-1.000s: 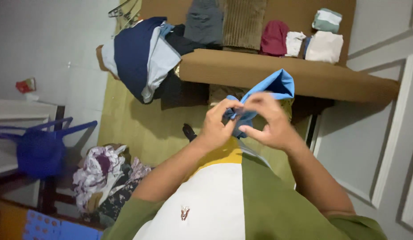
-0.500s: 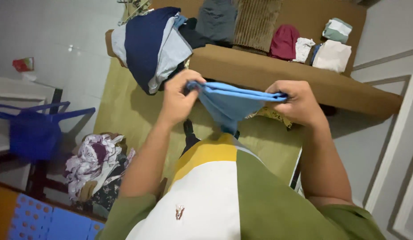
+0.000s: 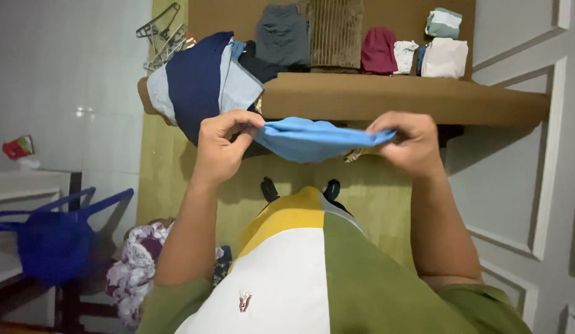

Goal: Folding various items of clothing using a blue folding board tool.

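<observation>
A small light blue garment point(image 3: 309, 137) is stretched flat between my two hands at chest height. My left hand point(image 3: 222, 145) pinches its left end and my right hand point(image 3: 408, 142) pinches its right end. The cloth sags slightly in the middle. Behind it runs the brown sofa point(image 3: 386, 99), its front edge just beyond the garment.
On the sofa lie a heap of dark blue and pale blue clothes point(image 3: 201, 80), grey and brown items point(image 3: 312, 34), and small folded pieces point(image 3: 445, 55). Wire hangers point(image 3: 161, 34) sit at the sofa's end. A floral clothes pile point(image 3: 136, 266) and a blue plastic chair point(image 3: 52, 232) stand lower left.
My hands went from bunched together on the garment to spread apart, pulling it out flat. The view shifted slightly.
</observation>
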